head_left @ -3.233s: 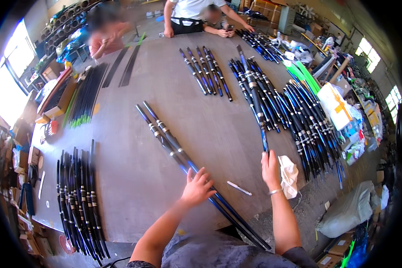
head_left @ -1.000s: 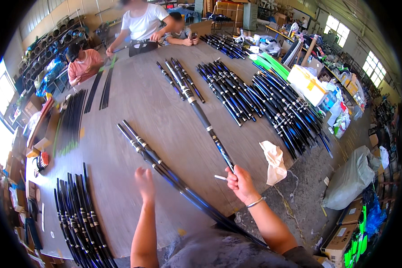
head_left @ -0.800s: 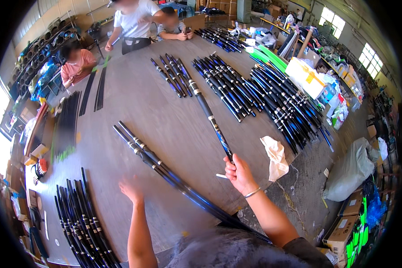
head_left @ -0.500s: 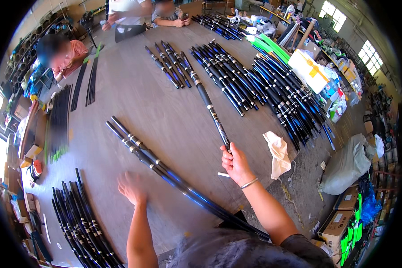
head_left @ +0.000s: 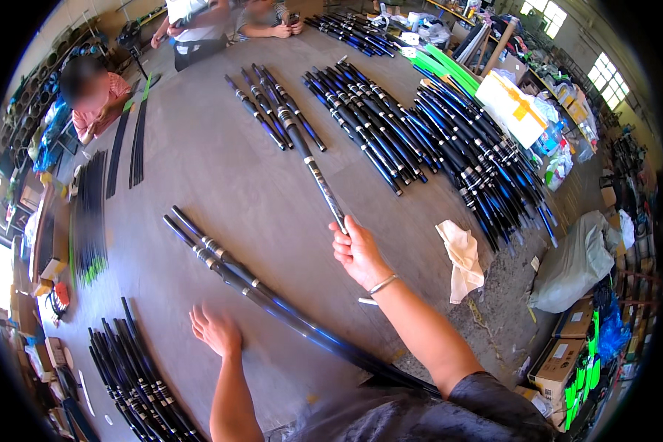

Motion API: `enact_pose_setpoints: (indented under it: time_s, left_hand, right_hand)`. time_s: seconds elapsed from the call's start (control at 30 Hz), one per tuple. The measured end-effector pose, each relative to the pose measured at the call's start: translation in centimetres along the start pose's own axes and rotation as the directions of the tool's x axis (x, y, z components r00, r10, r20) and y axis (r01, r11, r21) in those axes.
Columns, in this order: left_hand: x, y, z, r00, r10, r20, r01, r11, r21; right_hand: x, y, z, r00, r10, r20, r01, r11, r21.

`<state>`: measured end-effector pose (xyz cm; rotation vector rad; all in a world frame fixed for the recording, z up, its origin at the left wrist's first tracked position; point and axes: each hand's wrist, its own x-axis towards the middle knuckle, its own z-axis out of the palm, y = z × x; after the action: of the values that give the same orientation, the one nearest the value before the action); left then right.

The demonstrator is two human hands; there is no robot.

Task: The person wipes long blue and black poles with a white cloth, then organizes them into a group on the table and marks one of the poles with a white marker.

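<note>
My right hand (head_left: 359,254) is closed around the near end of a black fishing rod (head_left: 314,171) with silver fittings and a patterned grip. The rod points away from me, its far end among a small row of similar rods (head_left: 256,109). My left hand (head_left: 215,330) is low over the grey table (head_left: 199,162), fingers apart and slightly blurred, holding nothing; whether it touches the tabletop I cannot tell. Between my two arms, a pair of dark blue-black rods (head_left: 265,295) lies slantwise, the near ends running under my right arm.
Large rows of rods (head_left: 368,121) and a denser pile (head_left: 479,158) lie at the right. More rods (head_left: 136,368) sit front left, with thin black blanks (head_left: 90,214) behind. A cream cloth (head_left: 460,261) hangs at the right edge. Several people are across the table.
My right hand has moved left and away from me, carrying the rod toward the small row. My left hand stays near the same spot. The whole view has shifted slightly.
</note>
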<state>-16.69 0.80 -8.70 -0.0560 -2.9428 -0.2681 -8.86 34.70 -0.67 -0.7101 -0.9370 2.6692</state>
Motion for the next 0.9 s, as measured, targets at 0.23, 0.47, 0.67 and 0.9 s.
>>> enact_pose_setpoints:
  time_s: [0.23,0.47,0.67,0.9]
  left_hand:
    - [-0.2,-0.4,0.6,0.999,0.015,-0.042,-0.014,1.000,0.024]
    - [-0.1,-0.4,0.6,1.000,0.004,-0.012,-0.004,1.000,0.031]
    - [-0.2,-1.0,1.2,0.998,0.041,-0.049,-0.039,0.998,0.054]
    - [0.1,-0.8,1.7,0.998,0.050,-0.044,-0.047,0.996,0.072]
  right_hand:
    - [3.6,-0.6,-0.2,1.000,-0.008,-0.020,0.009,1.000,0.017]
    - [6.3,-3.1,-4.0,0.990,-0.125,-0.065,0.112,0.978,-0.177]
    - [6.5,-4.2,-7.2,0.960,-0.176,-0.216,0.085,0.924,-0.372]
    - [5.3,-2.3,-12.9,0.912,-0.318,-0.259,0.117,0.807,-0.579]
